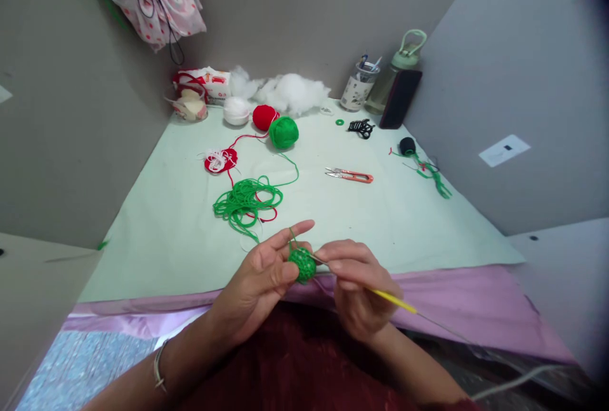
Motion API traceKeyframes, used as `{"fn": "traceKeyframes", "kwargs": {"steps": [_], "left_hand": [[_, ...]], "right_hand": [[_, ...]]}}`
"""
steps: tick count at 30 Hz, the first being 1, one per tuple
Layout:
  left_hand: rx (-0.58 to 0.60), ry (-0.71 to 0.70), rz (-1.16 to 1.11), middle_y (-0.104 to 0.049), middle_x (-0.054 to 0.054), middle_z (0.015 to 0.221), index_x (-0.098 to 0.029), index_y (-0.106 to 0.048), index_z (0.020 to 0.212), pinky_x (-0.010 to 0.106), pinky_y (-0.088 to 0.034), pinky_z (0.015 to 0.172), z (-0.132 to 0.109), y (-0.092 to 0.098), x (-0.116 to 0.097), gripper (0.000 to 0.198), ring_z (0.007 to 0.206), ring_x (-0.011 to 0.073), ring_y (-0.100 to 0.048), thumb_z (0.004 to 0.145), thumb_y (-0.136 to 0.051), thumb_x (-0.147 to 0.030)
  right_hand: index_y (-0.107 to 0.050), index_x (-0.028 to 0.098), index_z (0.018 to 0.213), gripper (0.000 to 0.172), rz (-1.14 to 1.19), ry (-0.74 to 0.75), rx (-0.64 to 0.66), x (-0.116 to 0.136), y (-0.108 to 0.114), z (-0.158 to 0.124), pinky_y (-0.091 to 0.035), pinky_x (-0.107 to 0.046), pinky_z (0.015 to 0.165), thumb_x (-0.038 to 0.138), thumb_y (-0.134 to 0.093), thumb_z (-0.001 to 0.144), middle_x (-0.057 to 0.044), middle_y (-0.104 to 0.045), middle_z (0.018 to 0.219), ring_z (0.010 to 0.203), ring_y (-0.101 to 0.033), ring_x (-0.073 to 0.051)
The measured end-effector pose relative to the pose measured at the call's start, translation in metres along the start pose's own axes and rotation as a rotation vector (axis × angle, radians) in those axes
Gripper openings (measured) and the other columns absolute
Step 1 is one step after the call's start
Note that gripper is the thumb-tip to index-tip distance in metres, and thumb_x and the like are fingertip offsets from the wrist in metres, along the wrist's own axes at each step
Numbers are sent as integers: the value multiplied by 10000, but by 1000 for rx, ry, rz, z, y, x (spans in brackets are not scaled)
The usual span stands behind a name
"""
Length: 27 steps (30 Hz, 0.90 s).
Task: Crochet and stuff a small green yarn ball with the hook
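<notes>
Near the table's front edge, my left hand (259, 281) pinches a small rounded green crochet piece (302, 264) between thumb and fingers. Its index finger stretches out, with green yarn running over it. My right hand (361, 281) grips a crochet hook (392, 300) with a yellow handle, and the metal tip touches the top of the crochet piece. Beyond my left hand lies a loose heap of green yarn (245, 200). A strand links that heap toward a green yarn ball (284, 132) farther back.
Orange-handled thread snips (354, 176) lie mid-table. Behind are a red yarn ball (265, 117), a white yarn ball (236, 111) and white stuffing (295, 94). At the back right stand a pen cup (359, 87), a bottle (397, 68) and a phone (400, 99). Grey partitions enclose the table.
</notes>
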<state>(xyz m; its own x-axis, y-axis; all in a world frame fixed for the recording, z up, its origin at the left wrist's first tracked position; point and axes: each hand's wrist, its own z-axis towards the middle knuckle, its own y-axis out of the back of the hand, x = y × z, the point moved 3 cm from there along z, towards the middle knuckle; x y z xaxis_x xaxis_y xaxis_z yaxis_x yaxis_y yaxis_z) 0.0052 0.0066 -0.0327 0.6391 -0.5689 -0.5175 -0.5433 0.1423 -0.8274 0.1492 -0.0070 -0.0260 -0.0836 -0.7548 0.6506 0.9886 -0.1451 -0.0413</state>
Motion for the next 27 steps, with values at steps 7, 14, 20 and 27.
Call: {"fn": "traceKeyframes", "kwargs": {"steps": [7,14,20,27], "left_hand": [[-112,-135,229,-643,20,1023,-244,-697,1349,281,-460,922,0,9,-10,652,970,158,-610,730,-900,-212],[-95,-87,330,-651,25,912,-211,-743,1283,275,-429,770,0,12,-17,497,803,137,-560,799,-813,-304],[42,51,260,-631,33,773,-162,-742,1254,260,-354,587,1,11,-14,408,606,113,-501,903,-645,-347],[95,94,191,-656,42,748,-147,-746,1201,252,-333,566,3,10,-11,360,554,101,-499,931,-588,-326]], "right_hand": [[-756,287,1184,237,28,-118,102,-1,12,2,-656,-404,777,228,-586,1029,-73,-785,1055,925,-759,-219],[-772,229,986,165,155,-378,143,-12,20,17,-604,-328,682,234,-610,1013,-32,-763,838,744,-726,-171],[-780,199,950,159,260,-482,181,-18,18,19,-605,-313,638,289,-654,985,-40,-741,776,664,-717,-164],[-784,193,905,144,396,-587,109,-18,12,20,-584,-261,572,302,-704,954,-29,-725,760,607,-694,-140]]}}
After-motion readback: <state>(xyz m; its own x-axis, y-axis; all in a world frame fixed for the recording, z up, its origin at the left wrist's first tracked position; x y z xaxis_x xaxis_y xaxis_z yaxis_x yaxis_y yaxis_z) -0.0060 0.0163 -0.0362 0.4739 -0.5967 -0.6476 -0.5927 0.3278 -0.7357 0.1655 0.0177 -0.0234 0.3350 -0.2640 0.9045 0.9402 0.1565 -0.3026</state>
